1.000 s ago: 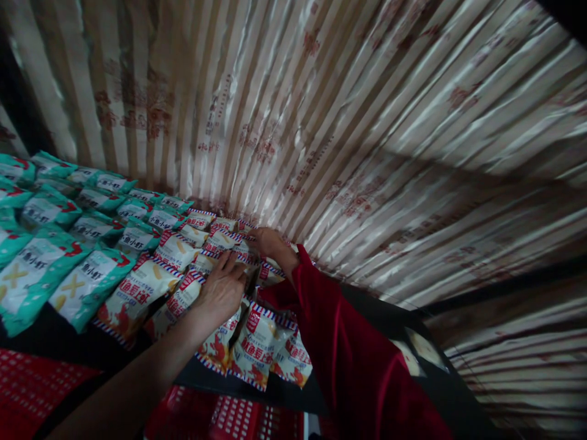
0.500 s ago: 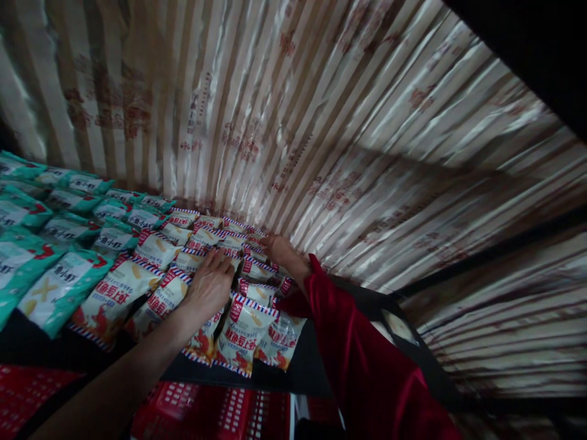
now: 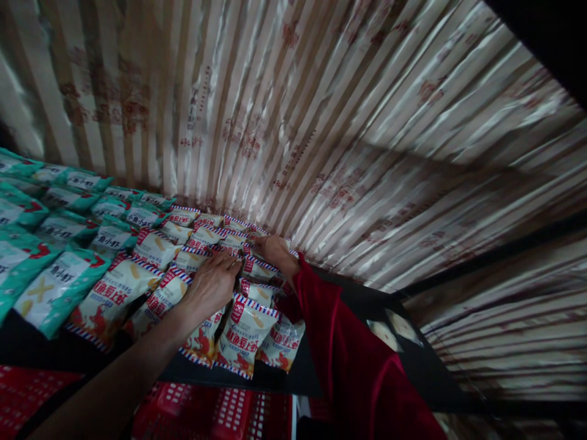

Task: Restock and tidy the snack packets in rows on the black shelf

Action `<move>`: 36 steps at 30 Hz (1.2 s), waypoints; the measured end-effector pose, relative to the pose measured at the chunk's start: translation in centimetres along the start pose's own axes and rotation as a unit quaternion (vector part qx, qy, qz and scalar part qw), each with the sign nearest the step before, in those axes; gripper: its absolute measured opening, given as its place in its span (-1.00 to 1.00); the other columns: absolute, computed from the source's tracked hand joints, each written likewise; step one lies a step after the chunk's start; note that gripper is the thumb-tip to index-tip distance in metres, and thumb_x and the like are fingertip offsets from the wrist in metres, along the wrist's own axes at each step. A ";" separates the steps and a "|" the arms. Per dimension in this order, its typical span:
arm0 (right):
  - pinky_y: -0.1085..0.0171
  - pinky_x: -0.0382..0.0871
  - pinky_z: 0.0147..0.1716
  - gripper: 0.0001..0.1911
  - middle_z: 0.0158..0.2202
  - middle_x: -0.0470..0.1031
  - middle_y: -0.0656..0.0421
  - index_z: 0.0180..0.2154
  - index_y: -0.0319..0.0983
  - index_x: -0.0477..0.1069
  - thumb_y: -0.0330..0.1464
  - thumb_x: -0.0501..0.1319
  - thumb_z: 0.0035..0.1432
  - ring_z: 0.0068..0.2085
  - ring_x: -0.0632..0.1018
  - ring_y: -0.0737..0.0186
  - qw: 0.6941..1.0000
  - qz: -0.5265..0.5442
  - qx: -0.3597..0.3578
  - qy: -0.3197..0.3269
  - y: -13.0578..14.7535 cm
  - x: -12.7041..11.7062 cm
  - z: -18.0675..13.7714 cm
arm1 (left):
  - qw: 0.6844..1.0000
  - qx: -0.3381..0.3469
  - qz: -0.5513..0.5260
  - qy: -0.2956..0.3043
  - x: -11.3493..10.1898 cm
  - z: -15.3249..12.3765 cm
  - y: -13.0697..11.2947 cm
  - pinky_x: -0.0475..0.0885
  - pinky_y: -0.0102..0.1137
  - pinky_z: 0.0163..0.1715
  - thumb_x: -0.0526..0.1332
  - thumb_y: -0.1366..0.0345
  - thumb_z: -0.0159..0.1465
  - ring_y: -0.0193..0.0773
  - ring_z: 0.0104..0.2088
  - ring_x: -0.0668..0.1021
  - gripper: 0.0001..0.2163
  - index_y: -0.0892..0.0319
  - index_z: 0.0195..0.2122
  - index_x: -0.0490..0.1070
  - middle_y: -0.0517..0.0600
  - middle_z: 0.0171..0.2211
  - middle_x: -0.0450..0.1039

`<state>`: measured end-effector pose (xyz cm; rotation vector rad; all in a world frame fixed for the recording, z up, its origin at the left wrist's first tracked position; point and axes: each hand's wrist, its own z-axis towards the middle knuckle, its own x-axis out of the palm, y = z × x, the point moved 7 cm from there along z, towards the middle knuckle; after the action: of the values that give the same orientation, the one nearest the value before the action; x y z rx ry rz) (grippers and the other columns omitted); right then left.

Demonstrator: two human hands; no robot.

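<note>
White snack bags with red lettering and striped edges [image 3: 245, 333] stand in close rows on a dark shelf. My left hand [image 3: 214, 278] reaches over the middle rows, its fingers curled together onto the top of a snack bag. Farther back and to the right, my right hand [image 3: 276, 252] is closed at the edge of a snack bag in the rear rows. A dark red sleeve covers that arm. My fingers partly hide the bags they touch.
Teal snack bags [image 3: 59, 278] fill the left side of the shelf [image 3: 316, 376]. Red plastic baskets [image 3: 197, 409] sit below its front edge. Two pale flat packets [image 3: 384, 335] lie at the right. Behind the rows hangs a striped, printed plastic sheet [image 3: 257, 110].
My left hand has shifted slightly to the right over the bags. My right hand has moved a little to the left, and its sleeve has followed.
</note>
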<state>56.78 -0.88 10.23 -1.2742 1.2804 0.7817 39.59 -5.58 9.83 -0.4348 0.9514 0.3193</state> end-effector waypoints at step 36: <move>0.44 0.25 -0.35 -0.75 -0.24 0.61 0.19 -0.18 -0.13 0.56 -0.27 0.12 0.24 -0.28 0.55 0.33 0.995 0.078 -0.057 -0.009 1.8 -2.5 -6.5 | 0.991 0.123 -0.040 -0.032 -1.2 -2.9 -7.3 0.11 -0.11 0.23 0.11 0.21 0.28 -0.07 0.11 0.39 -0.73 0.18 -0.08 0.46 0.02 0.00 0.47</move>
<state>53.02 -6.16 13.28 -1.2654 1.3487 0.9877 40.14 -13.41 10.98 -0.2345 0.8949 0.1385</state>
